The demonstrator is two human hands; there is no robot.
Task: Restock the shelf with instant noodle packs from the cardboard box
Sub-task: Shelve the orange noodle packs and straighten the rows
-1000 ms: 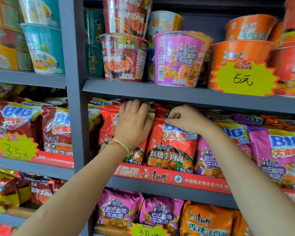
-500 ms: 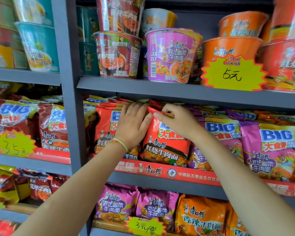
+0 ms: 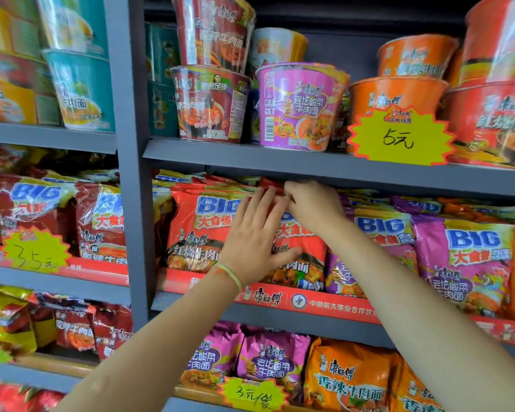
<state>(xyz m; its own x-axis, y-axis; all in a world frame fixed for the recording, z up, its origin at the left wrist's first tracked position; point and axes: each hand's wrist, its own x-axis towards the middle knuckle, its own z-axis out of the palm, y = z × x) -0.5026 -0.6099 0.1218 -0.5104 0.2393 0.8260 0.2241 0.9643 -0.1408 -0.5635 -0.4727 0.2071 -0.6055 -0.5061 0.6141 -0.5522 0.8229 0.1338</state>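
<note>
Seating nearly done, the red plastic noodle pack is pinched at twelve o'clock by the right hand and pressed by the left hand with spread fingers.

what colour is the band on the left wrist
Light green thin wristband on the left wrist, seen in the head view.

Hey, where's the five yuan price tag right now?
The yellow tag is at upper right in the head view, on the top shelf edge, in front of the orange bowls, right of the purple bowl.
</note>
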